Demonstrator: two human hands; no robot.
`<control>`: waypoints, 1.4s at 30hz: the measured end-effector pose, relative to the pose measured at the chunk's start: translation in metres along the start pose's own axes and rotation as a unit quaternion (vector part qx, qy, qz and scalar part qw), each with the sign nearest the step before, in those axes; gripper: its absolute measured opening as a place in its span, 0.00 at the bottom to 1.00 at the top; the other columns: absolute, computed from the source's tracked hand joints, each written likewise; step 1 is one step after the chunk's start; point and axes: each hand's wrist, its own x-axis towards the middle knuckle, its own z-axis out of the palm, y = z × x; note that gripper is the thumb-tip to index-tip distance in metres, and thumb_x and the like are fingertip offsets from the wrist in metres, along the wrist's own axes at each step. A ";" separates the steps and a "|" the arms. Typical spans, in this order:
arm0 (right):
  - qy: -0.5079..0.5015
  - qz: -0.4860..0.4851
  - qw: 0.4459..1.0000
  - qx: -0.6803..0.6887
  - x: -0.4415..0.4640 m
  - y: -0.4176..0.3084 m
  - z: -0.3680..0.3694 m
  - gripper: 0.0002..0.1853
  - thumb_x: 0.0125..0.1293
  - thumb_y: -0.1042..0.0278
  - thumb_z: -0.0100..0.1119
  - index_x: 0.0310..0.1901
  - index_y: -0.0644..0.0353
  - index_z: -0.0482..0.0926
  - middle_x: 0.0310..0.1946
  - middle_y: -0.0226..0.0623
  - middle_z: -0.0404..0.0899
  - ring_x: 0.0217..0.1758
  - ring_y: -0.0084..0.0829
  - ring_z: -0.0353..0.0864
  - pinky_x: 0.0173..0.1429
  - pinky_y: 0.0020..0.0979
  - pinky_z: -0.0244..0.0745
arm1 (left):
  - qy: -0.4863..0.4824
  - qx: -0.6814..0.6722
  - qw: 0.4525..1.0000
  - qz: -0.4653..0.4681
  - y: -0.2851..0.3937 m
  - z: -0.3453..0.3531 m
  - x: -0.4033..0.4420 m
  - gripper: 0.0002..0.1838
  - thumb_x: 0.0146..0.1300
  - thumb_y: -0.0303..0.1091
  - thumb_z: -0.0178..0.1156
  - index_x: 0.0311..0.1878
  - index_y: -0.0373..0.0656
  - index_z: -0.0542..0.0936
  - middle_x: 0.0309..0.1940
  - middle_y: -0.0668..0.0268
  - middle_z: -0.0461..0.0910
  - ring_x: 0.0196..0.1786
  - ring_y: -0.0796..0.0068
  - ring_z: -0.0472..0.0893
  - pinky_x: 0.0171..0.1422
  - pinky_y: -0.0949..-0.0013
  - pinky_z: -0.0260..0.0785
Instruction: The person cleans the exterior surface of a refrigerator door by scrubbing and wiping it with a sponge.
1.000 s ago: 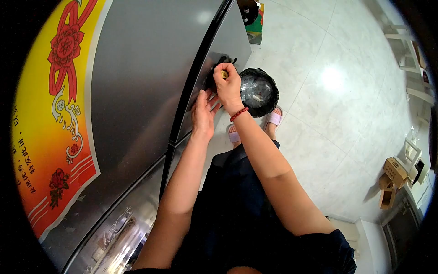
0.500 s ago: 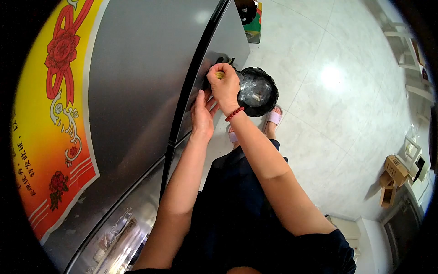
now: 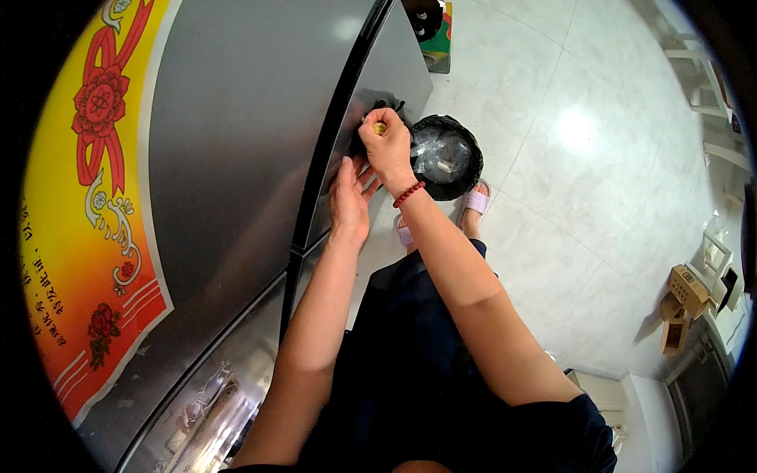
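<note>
Head view: pale tiled floor (image 3: 544,213) with a glare spot upper right; grey metallic cabinet (image 3: 236,118) with black edging fills the left. Cardboard box (image 3: 689,290) lower right, green box (image 3: 436,61) top centre. Bin (image 3: 467,185) lined in black plastic, clear plastic inside, sits just right of the hands. On the cabinet, far left, we have a red-and-yellow poster (image 3: 87,236); Chinese characters run sideways, we read 特发此证, the rest is partly cut off. Right hand (image 3: 386,150), red bead bracelet (image 3: 408,194) at the wrist, pinches a small yellow thing (image 3: 380,128), upper centre; we can't tell what it is. Left hand (image 3: 349,205) just below, open, fingers spread, by the cabinet side; contact unclear. Versus one second ago: right hand and yellow thing slightly further left, left hand about the same spot, poster lower in frame.
</note>
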 end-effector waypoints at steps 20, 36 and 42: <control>-0.091 0.169 0.920 0.342 -0.024 0.013 -0.041 0.06 0.66 0.65 0.53 0.36 0.58 0.75 0.33 0.21 0.72 0.39 0.15 0.67 0.46 0.19 0.62 | 0.000 0.087 0.996 0.006 -0.004 -0.005 0.002 0.33 0.68 0.53 0.45 0.70 0.42 0.58 0.70 0.62 0.57 0.68 0.65 0.59 0.71 0.55 0.48; -0.157 0.278 0.891 0.323 -0.042 0.021 -0.112 0.08 0.66 0.70 0.54 0.45 0.56 0.79 0.41 0.25 0.78 0.43 0.19 0.75 0.48 0.22 0.70 | -0.065 0.247 0.967 -0.015 -0.029 0.006 -0.008 0.23 0.60 0.32 0.61 0.58 0.37 0.71 0.45 0.64 0.77 0.47 0.77 0.76 0.51 0.74 0.69; -0.098 0.154 0.967 0.176 -0.035 0.087 -0.133 0.09 0.62 0.75 0.52 0.42 0.55 0.79 0.42 0.24 0.76 0.46 0.17 0.70 0.46 0.22 0.65 | 0.025 0.243 0.968 -0.063 -0.036 -0.015 -0.015 0.24 0.59 0.34 0.61 0.58 0.36 0.71 0.45 0.62 0.77 0.46 0.74 0.77 0.49 0.72 0.70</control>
